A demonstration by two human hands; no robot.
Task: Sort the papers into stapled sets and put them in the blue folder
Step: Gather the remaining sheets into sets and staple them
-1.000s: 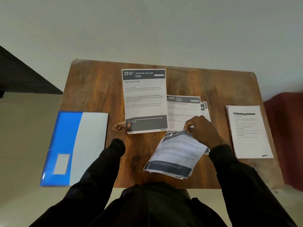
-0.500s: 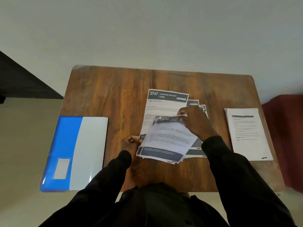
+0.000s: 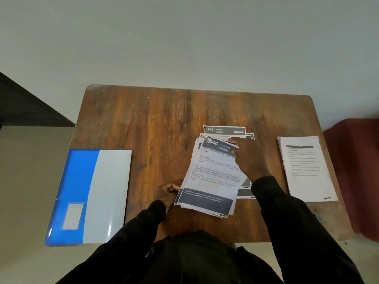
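A sheaf of printed sheets (image 3: pixel 213 177), its top page headed "KITCHEN", lies slanted in the middle of the wooden table (image 3: pixel 143 128). My right hand (image 3: pixel 245 158) grips its upper right corner, fingers curled over the top edge. My left hand (image 3: pixel 167 190) pinches its lower left edge. Beneath the sheaf lie more sheets, one headed "1426 KITCHEN" (image 3: pixel 224 130), poking out at the top. The blue folder (image 3: pixel 88 195) lies closed at the table's left edge, part blue, part white.
A separate white text sheet (image 3: pixel 305 167) lies near the table's right edge. A dark red seat (image 3: pixel 356 171) stands beyond the right edge. The folder overhangs the table's left side. A pale wall is behind the table.
The "2747" sheet my left hand held upright has come down and now lies under the sheaf. My right hand moved the sheaf up and over the table pile; my left hand shifted onto its corner.
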